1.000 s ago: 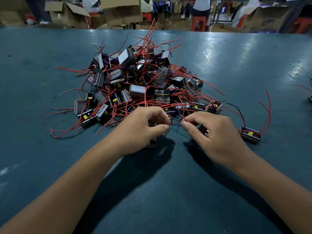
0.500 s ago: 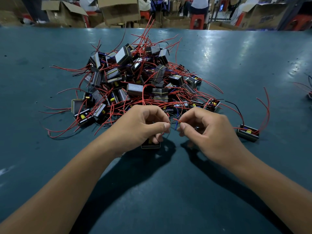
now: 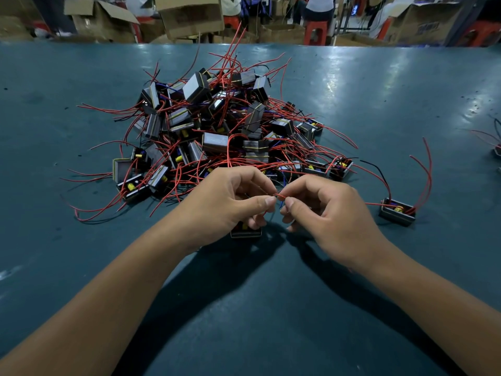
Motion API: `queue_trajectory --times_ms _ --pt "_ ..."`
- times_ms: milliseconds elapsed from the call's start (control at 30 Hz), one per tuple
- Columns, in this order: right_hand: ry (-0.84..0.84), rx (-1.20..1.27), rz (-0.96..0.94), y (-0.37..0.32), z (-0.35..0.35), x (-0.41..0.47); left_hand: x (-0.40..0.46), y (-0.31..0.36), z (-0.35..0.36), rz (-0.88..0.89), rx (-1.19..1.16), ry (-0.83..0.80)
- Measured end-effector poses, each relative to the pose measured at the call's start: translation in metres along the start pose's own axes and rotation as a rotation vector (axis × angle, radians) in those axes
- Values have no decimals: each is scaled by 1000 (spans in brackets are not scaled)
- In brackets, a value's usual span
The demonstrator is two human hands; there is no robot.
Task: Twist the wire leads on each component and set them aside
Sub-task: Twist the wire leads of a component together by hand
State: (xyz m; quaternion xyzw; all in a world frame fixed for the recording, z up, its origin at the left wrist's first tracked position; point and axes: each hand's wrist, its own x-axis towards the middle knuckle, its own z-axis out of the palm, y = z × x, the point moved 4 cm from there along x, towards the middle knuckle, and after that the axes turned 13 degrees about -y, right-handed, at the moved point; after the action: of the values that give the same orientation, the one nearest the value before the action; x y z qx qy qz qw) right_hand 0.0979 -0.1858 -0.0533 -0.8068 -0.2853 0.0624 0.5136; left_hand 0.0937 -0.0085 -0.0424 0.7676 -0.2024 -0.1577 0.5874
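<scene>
- Left hand [image 3: 230, 202], centre frame: fingers curled, thumb and forefinger pinching a red lead [image 3: 280, 196].
- Right hand [image 3: 325, 213], just right of it: fingers curled, thumb and forefinger pinching the same lead from the other side. The fingertips of the two hands nearly meet.
- Component [image 3: 246, 232] sits under the left hand, at its lower edge; mostly hidden, only a dark edge and a bit of yellow show. Cannot tell if it rests on the table [image 3: 81, 267] or hangs off it.
- Pile [image 3: 217, 131] of like components, upper centre, just beyond the hands: dark blocks in a tangle of red wires, a few black and blue ones mixed in.
- Single component [image 3: 398, 212] lies alone at right of frame, apart from the pile, red leads arcing up from it.
- More wires [image 3: 488, 137] at the far right edge, cut off by the frame.
- Boxes [image 3: 189, 14] along the top, past the table's far edge.
</scene>
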Motion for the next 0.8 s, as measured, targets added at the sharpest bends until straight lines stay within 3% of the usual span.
queue_trajectory --times_ms 800 --pt "51 176 49 -3 6 -1 1 0 4 19 -10 48"
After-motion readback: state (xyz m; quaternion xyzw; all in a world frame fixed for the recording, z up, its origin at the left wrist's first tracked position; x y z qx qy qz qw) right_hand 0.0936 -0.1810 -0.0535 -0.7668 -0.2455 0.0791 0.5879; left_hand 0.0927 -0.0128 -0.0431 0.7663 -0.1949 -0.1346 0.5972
